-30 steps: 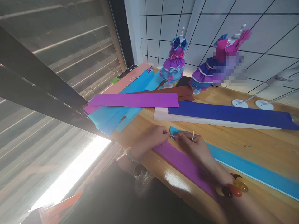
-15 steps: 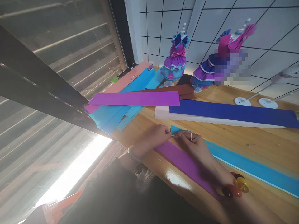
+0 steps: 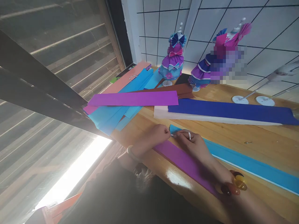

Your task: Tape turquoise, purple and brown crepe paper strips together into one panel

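Observation:
A long light blue strip (image 3: 252,165) with a white lower edge runs across the wooden table from the right side to between my hands. My right hand (image 3: 192,143), with a white ring on one finger, pinches it close to its left end. Fingers closed, my left hand (image 3: 161,133) is right beside that end. A small whitish bit shows between the two hands; whatever the left fingers hold is too small to make out. Beneath both hands and the right forearm lies a purple strip (image 3: 177,157).
Behind lie a dark blue strip (image 3: 233,111) on a white one (image 3: 161,112), and a purple strip (image 3: 135,99) over a pile of light blue sheets (image 3: 105,119). Two small dress forms in ruffled dresses (image 3: 173,62) and bare white stand bases (image 3: 240,100) line the tiled wall.
The view shifts slightly. My hands stay at the strip's end with only small finger movements, and the left fingers look a little more curled than a second ago.

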Available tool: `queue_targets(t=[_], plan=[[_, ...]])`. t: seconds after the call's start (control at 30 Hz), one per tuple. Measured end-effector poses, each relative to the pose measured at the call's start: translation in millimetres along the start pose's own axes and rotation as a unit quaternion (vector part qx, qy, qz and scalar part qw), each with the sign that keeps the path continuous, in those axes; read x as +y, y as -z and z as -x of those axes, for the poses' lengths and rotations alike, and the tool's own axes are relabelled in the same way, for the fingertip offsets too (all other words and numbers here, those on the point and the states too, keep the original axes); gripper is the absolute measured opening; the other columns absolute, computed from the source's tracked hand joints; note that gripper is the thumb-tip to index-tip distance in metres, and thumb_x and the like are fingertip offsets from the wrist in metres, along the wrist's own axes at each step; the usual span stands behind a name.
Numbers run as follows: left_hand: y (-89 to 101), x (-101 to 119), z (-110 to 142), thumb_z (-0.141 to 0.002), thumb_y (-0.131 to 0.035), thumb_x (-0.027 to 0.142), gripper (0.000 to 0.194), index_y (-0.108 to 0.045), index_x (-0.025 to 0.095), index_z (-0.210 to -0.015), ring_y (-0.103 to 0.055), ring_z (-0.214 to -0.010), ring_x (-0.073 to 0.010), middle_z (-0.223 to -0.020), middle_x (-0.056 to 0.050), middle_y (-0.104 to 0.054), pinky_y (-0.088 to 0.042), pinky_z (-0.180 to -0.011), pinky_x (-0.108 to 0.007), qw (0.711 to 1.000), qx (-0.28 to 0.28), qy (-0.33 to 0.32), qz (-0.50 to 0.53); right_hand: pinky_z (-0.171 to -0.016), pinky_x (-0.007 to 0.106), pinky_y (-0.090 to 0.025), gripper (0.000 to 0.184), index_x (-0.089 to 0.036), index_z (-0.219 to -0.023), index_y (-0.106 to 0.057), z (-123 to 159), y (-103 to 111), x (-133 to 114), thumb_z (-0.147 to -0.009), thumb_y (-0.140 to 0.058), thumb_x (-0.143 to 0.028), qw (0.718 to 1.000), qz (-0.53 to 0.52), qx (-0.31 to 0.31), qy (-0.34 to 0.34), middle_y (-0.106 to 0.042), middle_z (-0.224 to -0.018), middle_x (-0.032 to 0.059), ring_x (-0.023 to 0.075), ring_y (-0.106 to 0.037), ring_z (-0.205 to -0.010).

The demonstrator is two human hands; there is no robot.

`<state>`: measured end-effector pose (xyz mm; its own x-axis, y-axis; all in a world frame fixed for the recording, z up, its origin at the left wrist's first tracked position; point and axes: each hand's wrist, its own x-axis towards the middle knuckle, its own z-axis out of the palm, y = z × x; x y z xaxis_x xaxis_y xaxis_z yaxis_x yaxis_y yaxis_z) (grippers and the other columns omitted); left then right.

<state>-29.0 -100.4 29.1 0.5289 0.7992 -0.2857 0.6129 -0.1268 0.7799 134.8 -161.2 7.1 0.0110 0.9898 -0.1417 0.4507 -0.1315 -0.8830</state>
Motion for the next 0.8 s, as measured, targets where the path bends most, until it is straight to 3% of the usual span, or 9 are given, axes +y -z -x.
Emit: queue_targets(t=[0.23,0.5,0.63,0.8], plan=[[1.4,0.5,-1.5,-0.071,-0.043,0.017,0.023,-0.030,0.019,-0.052,-0.029,-0.048,-0.0095,-0.050,0.004,-0.035,-0.020,-0.047,-0.026,0.999,-0.022,0.029,-0.006,-0.072,0.031,-0.044,0.038,-0.021,-0.069,-0.065,5.8,11.6,2.7,-0.080,-0.048,-0.053,1.000,0.024,0.016,-0.008,-0.067,-0.086,0.0049,0.0214,-0.060,-0.082],[-3.0,-9.4,-1.2,-0.070,-0.039,0.013,0.023,-0.020,0.019,-0.057,-0.018,-0.052,-0.0102,-0.057,0.003,-0.021,-0.012,-0.048,-0.028,0.999,0.010,-0.023,-0.021,-0.071,0.033,-0.046,0.033,-0.027,-0.078,-0.068,40.5,49.0,22.0,-0.082,-0.047,-0.051,0.989,0.137,0.054,0.004,-0.069,-0.090,0.0047,0.0222,-0.063,-0.081],[-7.5,-14.0,-3.4,-0.072,-0.038,0.014,0.021,-0.025,0.019,-0.056,-0.022,-0.053,-0.0107,-0.057,0.003,-0.027,-0.014,-0.049,-0.028,0.998,0.033,-0.028,-0.043,-0.070,0.036,-0.047,0.032,-0.030,-0.081,-0.069,66.7,74.0,40.7,-0.077,-0.050,-0.056,0.979,0.171,0.097,-0.059,-0.070,-0.091,0.0053,0.0256,-0.064,-0.082],[-12.4,-16.3,-10.1,-0.073,-0.041,0.016,0.016,-0.037,0.019,-0.058,-0.036,-0.055,-0.0113,-0.058,0.003,-0.042,-0.019,-0.049,-0.027,0.996,0.035,-0.032,-0.078,-0.063,0.035,-0.044,0.028,-0.034,-0.076,-0.067,105.4,101.9,53.5,-0.070,-0.056,-0.060,0.954,0.186,0.139,-0.189,-0.071,-0.087,0.0088,0.0248,-0.065,-0.082]])
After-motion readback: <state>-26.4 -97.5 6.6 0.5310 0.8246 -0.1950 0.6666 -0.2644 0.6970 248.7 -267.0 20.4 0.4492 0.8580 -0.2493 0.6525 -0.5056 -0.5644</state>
